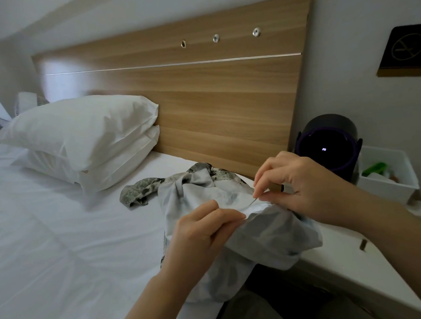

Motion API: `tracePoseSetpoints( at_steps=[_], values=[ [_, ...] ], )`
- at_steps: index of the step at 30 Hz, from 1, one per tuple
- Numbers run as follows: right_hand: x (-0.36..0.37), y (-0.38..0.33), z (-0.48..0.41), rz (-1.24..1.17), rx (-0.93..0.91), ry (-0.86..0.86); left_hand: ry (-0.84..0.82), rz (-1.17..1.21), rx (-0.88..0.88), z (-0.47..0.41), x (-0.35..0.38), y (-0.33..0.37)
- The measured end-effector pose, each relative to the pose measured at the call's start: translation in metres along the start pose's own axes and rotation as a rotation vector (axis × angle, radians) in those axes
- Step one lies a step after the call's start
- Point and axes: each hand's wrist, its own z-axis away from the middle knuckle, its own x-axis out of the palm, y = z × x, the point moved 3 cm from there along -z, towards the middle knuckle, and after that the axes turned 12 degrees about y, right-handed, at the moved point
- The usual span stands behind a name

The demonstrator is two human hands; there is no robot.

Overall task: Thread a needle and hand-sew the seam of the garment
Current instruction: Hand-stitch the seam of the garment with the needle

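— Right hand (300,186), item one?
— Thumb and forefinger pinch the needle (252,201) at its upper end.
— Needle's lie?
— Long axis slants from upper right to lower left, with the tip at the garment (268,238) fold.
— Left hand (203,234)?
— Fingers curled, gripping that fold just beside the tip.
— Garment's place?
— Bunched on the bed (63,238) edge, near the headboard (202,99).

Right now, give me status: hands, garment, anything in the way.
Left hand pinches a fold of the garment. Right hand pinches the needle at the fabric edge. Nothing blocking the seam.
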Motion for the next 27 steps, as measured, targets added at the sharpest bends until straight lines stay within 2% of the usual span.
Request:
tracePoseSetpoints(
  at_steps=[11,14,19,27],
  values=[
    [-0.005,-0.011,-0.002,0.082,-0.115,0.0,-0.012,0.051,-0.106,-0.005,0.0,-0.001],
    [-0.005,-0.012,-0.002,0.103,-0.121,-0.012,-0.016,0.109,-0.224,-0.004,0.0,-0.004],
    [-0.004,-0.011,-0.004,0.115,-0.117,-0.012,-0.074,0.269,-0.54,-0.004,0.003,-0.009],
    [-0.002,-0.014,-0.005,0.095,-0.129,-0.038,-0.153,0.376,-0.665,-0.006,0.004,-0.009]
  ],
)
